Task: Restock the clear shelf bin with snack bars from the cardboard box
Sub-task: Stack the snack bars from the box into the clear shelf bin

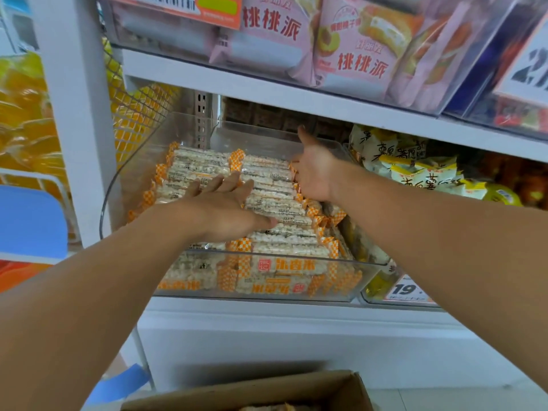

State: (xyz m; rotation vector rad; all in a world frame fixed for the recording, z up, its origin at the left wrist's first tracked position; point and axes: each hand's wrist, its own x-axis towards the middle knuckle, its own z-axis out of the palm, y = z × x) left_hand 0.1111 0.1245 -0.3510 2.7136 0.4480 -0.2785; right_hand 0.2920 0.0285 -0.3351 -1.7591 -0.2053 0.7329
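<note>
Both my hands are in the clear shelf bin (124, 185). My left hand (225, 203) lies flat, fingers straight, pressing down on the snack bars (275, 203) to level the stack, holding nothing. My right hand (314, 170) sits at the row's right end, thumb up, fingers hidden behind the palm (grip on a bar: cannot tell), probably squaring the row against the wall. The cardboard box (296, 390) sits open on the floor below the shelf (267, 315), within reach for refills.

We saw pale snack bars (275, 200) with orange-and-white checked ends under our fingers (225, 182), pink packets (353, 54) above, and the brown cardboard box (267, 393) below.
</note>
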